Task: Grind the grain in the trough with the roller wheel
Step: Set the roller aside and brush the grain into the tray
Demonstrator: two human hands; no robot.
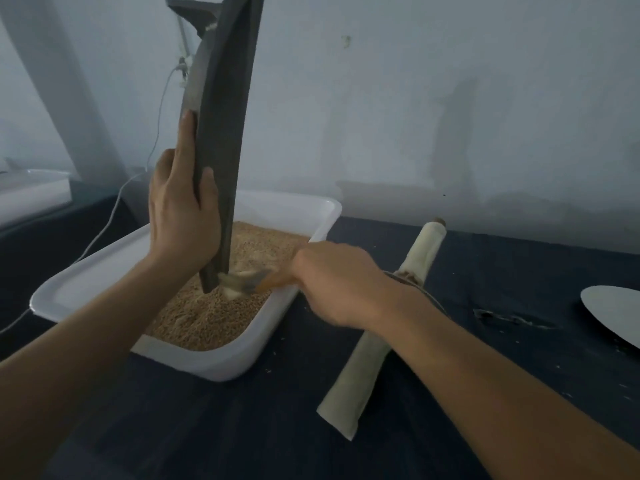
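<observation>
Left hand (183, 209) gripping upended dark trough (225, 140) over white tray (104, 268); right hand (332, 282) clasping brush (249, 282), sweeping grain (207, 317) out—keeping strokes low.

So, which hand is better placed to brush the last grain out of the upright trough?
The right hand: it already holds the brush at the bottom end of the trough. The left hand grips the trough upright over the tray.

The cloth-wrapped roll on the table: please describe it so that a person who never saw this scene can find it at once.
Start at the white tray of grain on the dark table. Just right of the tray, partly under the right hand, lies the cloth-wrapped roll. It is long, pale cream and lies flat, while the dark trough stands upright in the tray.
</observation>
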